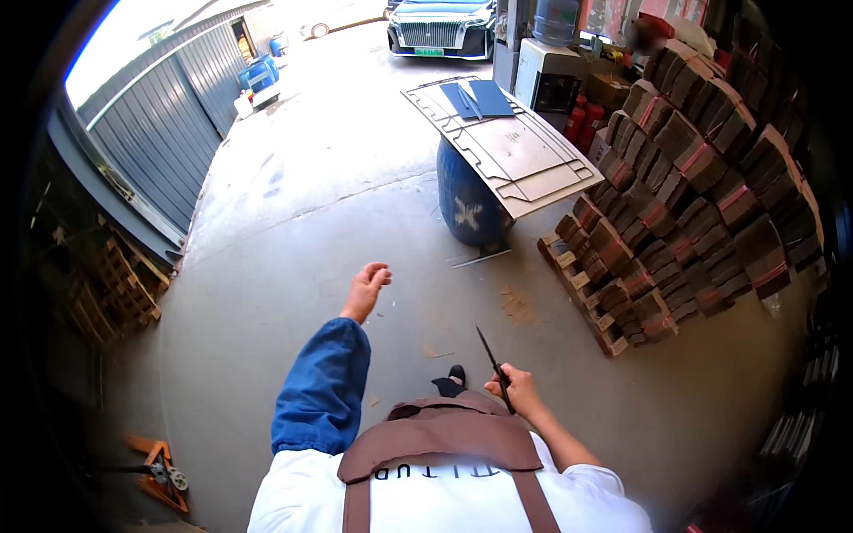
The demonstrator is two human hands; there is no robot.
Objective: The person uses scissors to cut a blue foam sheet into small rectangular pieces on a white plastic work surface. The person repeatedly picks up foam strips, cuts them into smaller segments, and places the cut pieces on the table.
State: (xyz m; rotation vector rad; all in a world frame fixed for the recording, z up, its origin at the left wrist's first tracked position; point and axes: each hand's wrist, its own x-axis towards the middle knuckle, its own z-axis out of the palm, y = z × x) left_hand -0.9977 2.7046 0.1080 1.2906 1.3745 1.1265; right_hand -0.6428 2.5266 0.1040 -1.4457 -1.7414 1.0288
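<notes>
My left hand (pixel 367 289) reaches forward over the floor, its fingers loosely curled together; nothing shows in them. A blue sleeve (pixel 322 386) covers that forearm. Lower right, close to my body, my right hand (pixel 518 389) is closed round the handle of a long, thin, dark pointed tool (pixel 492 357), its tip directed forward and slightly left. Neither hand touches anything else. Ahead of me to the right, a pale board (pixel 520 147) with dark lines lies across a blue barrel (pixel 469 191). Dark blue sheets (pixel 490 98) and narrow strips rest on its far end.
On the right, bundled brown cardboard pieces (pixel 680 147) are stacked on a wooden pallet (pixel 582 298). A water dispenser (pixel 544 75) and red fire extinguishers (pixel 582 120) stand behind the board. A car (pixel 442 31) is parked far ahead. An orange pallet jack (pixel 160 475) sits lower left.
</notes>
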